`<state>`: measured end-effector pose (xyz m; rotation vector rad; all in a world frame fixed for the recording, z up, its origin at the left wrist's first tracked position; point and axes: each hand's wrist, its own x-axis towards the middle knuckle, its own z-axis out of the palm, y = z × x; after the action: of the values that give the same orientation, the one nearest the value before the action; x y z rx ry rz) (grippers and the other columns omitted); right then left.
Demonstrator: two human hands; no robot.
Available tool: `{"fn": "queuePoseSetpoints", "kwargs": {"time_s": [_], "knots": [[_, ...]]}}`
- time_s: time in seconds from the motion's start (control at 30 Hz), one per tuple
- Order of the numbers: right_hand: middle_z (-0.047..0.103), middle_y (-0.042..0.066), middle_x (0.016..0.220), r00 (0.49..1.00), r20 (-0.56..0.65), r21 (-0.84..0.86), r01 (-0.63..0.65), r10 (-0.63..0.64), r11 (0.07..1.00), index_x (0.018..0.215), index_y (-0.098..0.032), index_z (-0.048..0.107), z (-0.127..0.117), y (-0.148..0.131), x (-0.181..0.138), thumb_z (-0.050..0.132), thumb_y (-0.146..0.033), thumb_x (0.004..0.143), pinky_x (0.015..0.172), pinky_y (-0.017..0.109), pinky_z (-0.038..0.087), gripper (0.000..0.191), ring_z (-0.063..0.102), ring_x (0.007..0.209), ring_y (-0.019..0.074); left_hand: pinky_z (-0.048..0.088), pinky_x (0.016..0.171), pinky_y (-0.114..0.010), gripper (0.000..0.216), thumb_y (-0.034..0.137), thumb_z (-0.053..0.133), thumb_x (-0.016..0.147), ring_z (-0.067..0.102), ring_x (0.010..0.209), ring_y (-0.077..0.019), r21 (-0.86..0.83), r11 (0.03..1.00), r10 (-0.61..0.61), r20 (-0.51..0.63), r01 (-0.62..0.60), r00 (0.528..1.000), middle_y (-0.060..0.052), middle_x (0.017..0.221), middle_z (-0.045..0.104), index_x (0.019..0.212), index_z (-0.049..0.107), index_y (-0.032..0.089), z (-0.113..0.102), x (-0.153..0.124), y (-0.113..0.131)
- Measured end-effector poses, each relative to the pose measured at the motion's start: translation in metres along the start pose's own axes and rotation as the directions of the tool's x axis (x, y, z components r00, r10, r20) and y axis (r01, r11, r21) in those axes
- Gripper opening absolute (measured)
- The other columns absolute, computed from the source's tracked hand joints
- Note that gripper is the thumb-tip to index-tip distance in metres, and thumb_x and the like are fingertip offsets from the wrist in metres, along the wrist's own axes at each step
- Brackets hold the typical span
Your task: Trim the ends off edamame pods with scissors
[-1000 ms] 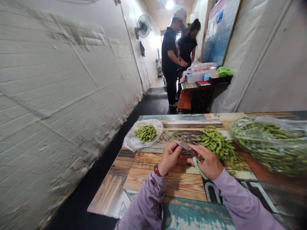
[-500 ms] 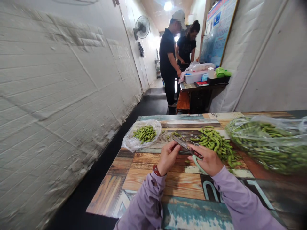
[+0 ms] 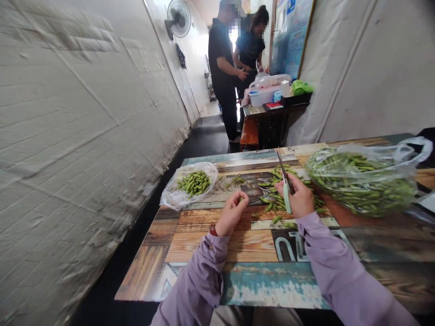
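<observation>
My right hand (image 3: 299, 194) is closed around scissors (image 3: 287, 192) with pale green handles, their blades pointing up and away. It is over a loose pile of green soybean pods (image 3: 272, 199), which it partly hides. My left hand (image 3: 233, 212) is closed in a pinch to the left of that pile; a bit of a green pod (image 3: 241, 198) shows between thumb and forefinger. Beyond the left hand lie small green trimmings (image 3: 238, 180). Farther left, an opened clear plastic bag (image 3: 169, 194) holds several pods (image 3: 194, 183).
A large clear bag (image 3: 367, 190) full of pods stands at the table's right. The patterned wooden table (image 3: 200, 246) ends at a left edge beside a dark floor. Two people (image 3: 222, 68) stand behind, near a second table (image 3: 295, 111) with boxes. A fan (image 3: 179, 18) hangs on the wall.
My right hand has moved right with the scissors, away from my left hand, and the blades have swung upward. The view has shifted right and down.
</observation>
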<state>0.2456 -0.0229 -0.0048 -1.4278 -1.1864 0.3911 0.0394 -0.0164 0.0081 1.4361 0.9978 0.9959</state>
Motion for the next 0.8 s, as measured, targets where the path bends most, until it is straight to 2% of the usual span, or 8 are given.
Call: {"fn": "queuePoseSetpoints", "kwargs": {"time_s": [0.07, 0.13, 0.27, 0.33, 0.43, 0.5, 0.67, 0.8], "knots": [[0.069, 0.008, 0.087, 1.000, -0.007, 0.028, 0.009, -0.009, 1.000, 0.117, -0.015, 0.060, 0.000, -0.002, 0.000, 0.066, -0.045, 0.070, 0.077, 0.037, 0.051, 0.056, 0.064, 0.077, 0.0209, 0.034, 0.059, -0.021, 0.023, 0.034, 0.051, 0.083, 0.043, 0.060, -0.0098, 0.222, 0.969, 0.089, 0.080, -0.105, 0.993, 0.002, 0.062, 0.049, 0.070, 0.055, 0.016, 0.003, -0.003, 0.000], [0.069, 0.009, 0.090, 1.000, -0.016, 0.048, 0.012, -0.011, 0.999, 0.116, -0.016, 0.061, 0.000, -0.005, 0.000, 0.066, -0.045, 0.069, 0.077, 0.037, 0.051, 0.055, 0.064, 0.078, 0.0211, 0.036, 0.064, -0.022, 0.026, 0.033, 0.046, 0.086, 0.048, 0.067, -0.0121, 0.408, 0.886, 0.127, 0.246, -0.222, 0.961, 0.000, 0.067, 0.055, 0.070, 0.058, 0.015, 0.006, -0.006, 0.001], [0.069, 0.009, 0.095, 1.000, -0.021, 0.058, 0.022, -0.021, 0.998, 0.113, -0.018, 0.062, 0.001, -0.007, 0.000, 0.066, -0.043, 0.070, 0.076, 0.035, 0.051, 0.050, 0.065, 0.079, 0.0208, 0.039, 0.070, -0.023, 0.018, 0.022, 0.045, 0.086, 0.056, 0.076, -0.0144, 0.603, 0.689, 0.044, 0.520, -0.403, 0.853, -0.003, 0.081, 0.064, 0.081, 0.062, 0.018, 0.011, -0.010, -0.001], [0.070, 0.009, 0.095, 0.999, -0.019, 0.048, 0.036, -0.035, 0.998, 0.114, -0.019, 0.062, 0.001, -0.006, 0.001, 0.066, -0.043, 0.070, 0.075, 0.035, 0.051, 0.049, 0.065, 0.079, 0.0205, 0.040, 0.072, -0.024, 0.019, 0.019, 0.044, 0.086, 0.057, 0.080, -0.0155, 0.712, 0.579, 0.033, 0.466, -0.397, 0.884, -0.004, 0.087, 0.064, 0.087, 0.063, 0.019, 0.010, -0.006, -0.004], [0.070, 0.009, 0.095, 0.999, -0.025, 0.028, 0.042, -0.042, 0.999, 0.113, -0.019, 0.062, 0.001, -0.005, 0.001, 0.066, -0.043, 0.071, 0.075, 0.034, 0.051, 0.049, 0.065, 0.079, 0.0209, 0.041, 0.075, -0.028, 0.025, 0.020, 0.039, 0.089, 0.058, 0.083, -0.0180, 0.882, 0.425, 0.102, 0.176, -0.203, 0.979, -0.008, 0.091, 0.063, 0.096, 0.063, 0.019, 0.008, 0.004, -0.007], [0.069, 0.010, 0.096, 0.999, -0.017, 0.026, 0.051, -0.050, 0.998, 0.113, -0.019, 0.062, 0.001, -0.006, 0.000, 0.065, -0.044, 0.071, 0.075, 0.035, 0.051, 0.050, 0.065, 0.080, 0.0211, 0.042, 0.076, -0.029, 0.026, 0.023, 0.040, 0.090, 0.058, 0.084, -0.0189, 0.914, 0.383, 0.155, 0.076, -0.130, 0.985, -0.009, 0.088, 0.062, 0.097, 0.064, 0.019, 0.011, 0.011, -0.007], [0.069, 0.009, 0.091, 0.998, -0.010, 0.037, 0.066, -0.066, 0.997, 0.111, -0.018, 0.062, 0.002, -0.012, -0.004, 0.064, -0.047, 0.071, 0.071, 0.033, 0.053, 0.050, 0.065, 0.074, 0.0193, 0.041, 0.072, -0.028, 0.021, 0.025, 0.051, 0.084, 0.057, 0.081, -0.0188, 0.872, 0.400, 0.200, 0.219, -0.283, 0.955, -0.007, 0.086, 0.060, 0.098, 0.067, 0.022, 0.041, 0.021, -0.005], [0.069, 0.010, 0.092, 0.997, 0.003, 0.055, 0.076, -0.077, 0.996, 0.109, -0.016, 0.062, 0.003, -0.014, -0.006, 0.064, -0.048, 0.071, 0.069, 0.033, 0.054, 0.050, 0.064, 0.072, 0.0187, 0.040, 0.073, -0.030, 0.016, 0.017, 0.055, 0.079, 0.056, 0.082, -0.0200, 0.840, 0.452, 0.189, 0.239, -0.301, 0.952, -0.008, 0.087, 0.060, 0.087, 0.069, 0.019, 0.053, 0.023, -0.010]]}}
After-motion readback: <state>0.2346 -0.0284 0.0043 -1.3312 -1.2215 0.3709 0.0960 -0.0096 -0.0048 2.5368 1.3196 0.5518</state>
